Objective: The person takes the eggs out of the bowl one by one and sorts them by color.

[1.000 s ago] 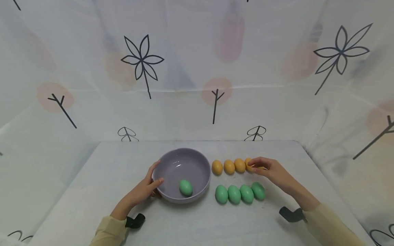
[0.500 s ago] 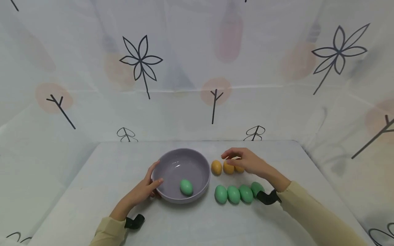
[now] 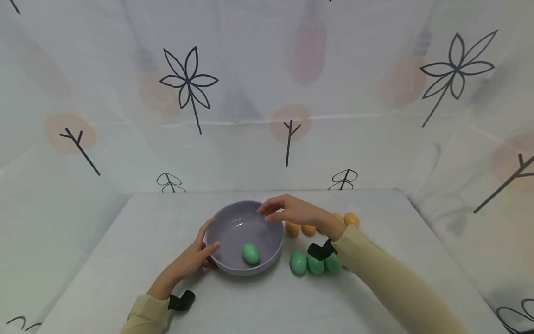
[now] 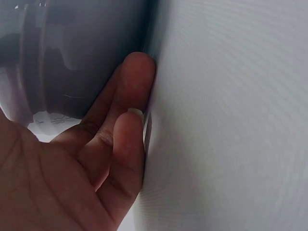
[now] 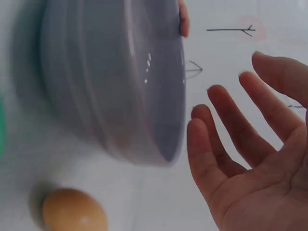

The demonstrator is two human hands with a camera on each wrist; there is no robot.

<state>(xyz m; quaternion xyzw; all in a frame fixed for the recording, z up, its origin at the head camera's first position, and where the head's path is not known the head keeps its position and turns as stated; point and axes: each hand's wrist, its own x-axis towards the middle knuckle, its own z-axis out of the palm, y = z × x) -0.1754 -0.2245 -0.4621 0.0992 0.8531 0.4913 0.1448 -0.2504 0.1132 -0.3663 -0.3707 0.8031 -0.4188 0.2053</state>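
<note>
A grey-purple bowl (image 3: 227, 243) stands on the table, with one green egg (image 3: 251, 254) inside it. My left hand (image 3: 189, 262) holds the bowl's left side, thumb over the rim. In the left wrist view, the fingers of that hand (image 4: 96, 163) lie low against the bowl's outer wall (image 4: 72, 62), close to the tabletop. Above the bowl's right rim hovers my right hand (image 3: 298, 212). The right wrist view shows that hand (image 5: 255, 159) with spread, loosely bent fingers and an empty palm, apart from the bowl (image 5: 91, 77).
Right of the bowl runs a row of orange-yellow eggs (image 3: 292, 228), partly behind the right wrist. Nearer me lies a row of green eggs (image 3: 298, 262), partly covered by the right sleeve (image 3: 375, 260). A patterned white cloth (image 3: 233, 157) hangs behind the table (image 3: 233, 306).
My right hand has moved left from the far end of the yellow egg row, across that row, to above the bowl's right rim. The left hand stays on the bowl.
</note>
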